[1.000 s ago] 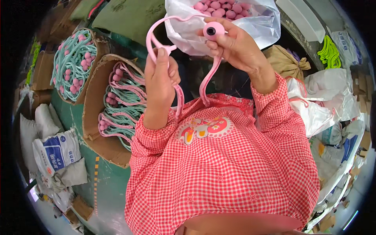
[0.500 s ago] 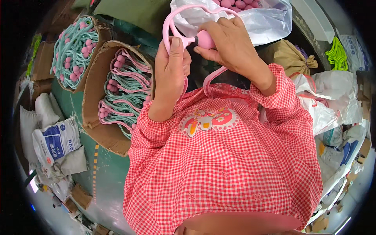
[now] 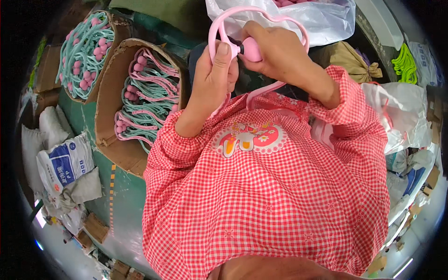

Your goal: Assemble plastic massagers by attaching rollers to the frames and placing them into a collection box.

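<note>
My left hand (image 3: 217, 77) is closed round a bent pink plastic tube (image 3: 254, 9), thumb upright along its forked joint. My right hand (image 3: 282, 53) grips a pink ball (image 3: 252, 49) with a dark collar. The ball's collar meets the short stem on the tube's joint, between my two hands. From there the tube loops over the top of both hands and comes down past my right hand. Its lower ends lie against my red checked smock (image 3: 266, 186). My right fingertips are partly hidden behind the ball.
Left of my hands stands a cardboard box (image 3: 105, 116) of pink-and-green tubes with pink balls. Another box (image 3: 122, 35) of similar pieces is beyond it. A white plastic bag (image 3: 326, 23) of pink balls lies ahead, with a tan tied sack (image 3: 350, 60) to the right.
The ball sits closer to the tube's joint, and less of the stem shows between them. Both hands and the tube appear slightly farther right in the picture.
</note>
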The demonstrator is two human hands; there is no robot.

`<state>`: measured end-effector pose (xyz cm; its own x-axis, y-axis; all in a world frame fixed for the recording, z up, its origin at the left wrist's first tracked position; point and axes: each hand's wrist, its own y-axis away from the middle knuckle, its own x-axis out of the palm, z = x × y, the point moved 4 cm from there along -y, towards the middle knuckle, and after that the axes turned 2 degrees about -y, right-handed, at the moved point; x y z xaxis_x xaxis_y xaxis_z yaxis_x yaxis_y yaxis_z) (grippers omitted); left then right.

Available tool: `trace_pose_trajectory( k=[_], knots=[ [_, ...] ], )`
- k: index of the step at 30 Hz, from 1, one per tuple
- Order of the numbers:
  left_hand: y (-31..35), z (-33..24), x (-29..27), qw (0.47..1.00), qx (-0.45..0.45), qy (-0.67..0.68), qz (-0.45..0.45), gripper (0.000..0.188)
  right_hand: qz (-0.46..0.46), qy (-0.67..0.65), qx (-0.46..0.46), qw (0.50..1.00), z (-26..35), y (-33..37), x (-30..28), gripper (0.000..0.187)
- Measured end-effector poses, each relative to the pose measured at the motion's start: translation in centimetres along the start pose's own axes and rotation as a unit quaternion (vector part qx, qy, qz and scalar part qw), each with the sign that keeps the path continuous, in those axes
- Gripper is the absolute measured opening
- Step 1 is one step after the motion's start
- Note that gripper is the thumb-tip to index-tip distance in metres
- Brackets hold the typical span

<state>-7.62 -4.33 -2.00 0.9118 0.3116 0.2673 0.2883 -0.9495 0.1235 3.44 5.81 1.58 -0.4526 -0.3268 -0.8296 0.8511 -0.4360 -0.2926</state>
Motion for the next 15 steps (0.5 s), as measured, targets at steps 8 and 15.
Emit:
trace_pose_trajectory(
  k=[8, 15],
  knots=[
    [0.3, 2.3, -0.2, 0.998, -0.007, 0.023, 0.059, 0.028, 0.272, -0.142, 0.132, 0.942, -0.5, -0.7, 0.7, 0.035],
    [-1.1, 3.2, -2.5, 0.99, -0.066, 0.122, -0.012, 0.039, -0.009, 0.036, 0.076, 0.996, 1.6, -0.9, 1.1, 0.058]
  ],
)
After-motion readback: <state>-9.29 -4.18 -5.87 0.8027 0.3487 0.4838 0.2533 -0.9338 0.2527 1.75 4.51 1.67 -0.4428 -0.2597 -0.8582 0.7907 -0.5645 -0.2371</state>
